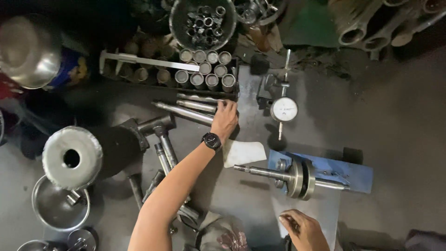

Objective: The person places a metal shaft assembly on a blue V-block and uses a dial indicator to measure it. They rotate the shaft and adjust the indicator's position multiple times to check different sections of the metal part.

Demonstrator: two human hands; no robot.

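Left hand (225,118), black watch at the wrist, reaches across the grey bench (399,121); fingers (229,106) closed over the end of a long steel shaft (186,111) lying just below a black tray of short steel sleeves (206,69). More shafts lie beside it. A steel caliper (139,60) rests across the tray. White-faced dial gauge (284,109) stands right of the hand. White rag (244,152) near the wrist. Flanged steel spindle (297,176) sits on a blue block (344,172). Right hand (304,230) low, fingers loosely curled, empty.
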